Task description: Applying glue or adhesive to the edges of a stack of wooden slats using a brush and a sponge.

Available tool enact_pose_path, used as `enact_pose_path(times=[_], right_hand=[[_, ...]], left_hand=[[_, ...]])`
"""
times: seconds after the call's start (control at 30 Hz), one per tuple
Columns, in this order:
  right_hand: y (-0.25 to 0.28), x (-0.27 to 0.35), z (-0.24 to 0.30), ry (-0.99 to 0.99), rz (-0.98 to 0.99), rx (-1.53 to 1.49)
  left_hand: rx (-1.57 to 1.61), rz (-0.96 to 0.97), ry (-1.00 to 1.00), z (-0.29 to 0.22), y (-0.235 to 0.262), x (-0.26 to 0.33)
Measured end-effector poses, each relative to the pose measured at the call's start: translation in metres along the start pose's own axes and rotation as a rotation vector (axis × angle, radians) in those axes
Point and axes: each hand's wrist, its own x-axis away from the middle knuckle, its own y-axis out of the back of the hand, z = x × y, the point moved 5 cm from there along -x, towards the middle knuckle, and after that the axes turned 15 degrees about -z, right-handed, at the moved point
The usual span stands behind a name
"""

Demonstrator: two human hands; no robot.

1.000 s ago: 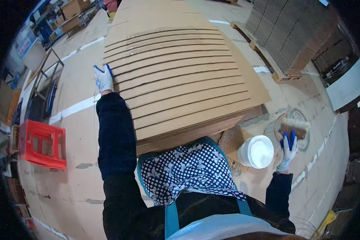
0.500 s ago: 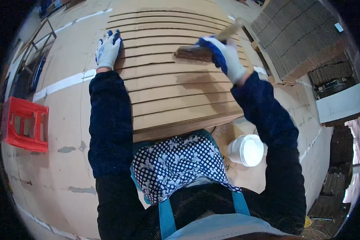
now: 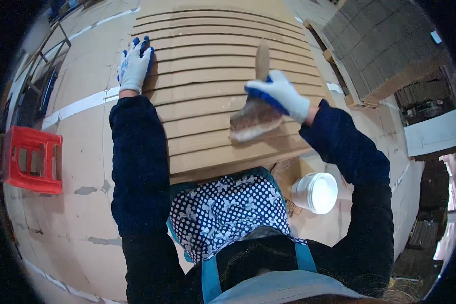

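Observation:
In front of me lies a stack of brown cardboard sheets (image 3: 197, 111), staggered so that several dark edges run across it like steps. My left hand (image 3: 133, 68), in a white and blue glove, rests with fingers spread at the left edge of the sheets. My right hand (image 3: 283, 95), gloved the same way, grips a wide flat brush (image 3: 252, 121). The brush's wooden handle points away from me. Its pale bristle end is over the nearer sheets; whether it touches them I cannot tell.
A white bucket (image 3: 323, 193) with white contents stands below the stack's near right corner. To the left is a red plastic stool (image 3: 55, 162) on the floor. Grey stacked cardboard (image 3: 380, 45) rises on a pallet at the far right.
My right hand has drawn the brush nearer to me, and its handle has swung from pointing right to pointing away. My left hand has stayed about where it was.

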Motion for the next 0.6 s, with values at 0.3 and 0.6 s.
enact_pose_path(times=[0.3, 0.6], right_hand=[[-0.02, -0.177, 0.071, 0.359, -0.51, 0.138], [-0.043, -0.083, 0.077, 0.267, 0.051, 0.047]], left_hand=[[0.025, -0.018, 0.004, -0.007, 0.008, 0.003], [-0.04, -0.034, 0.045, -0.016, 0.012, 0.006]])
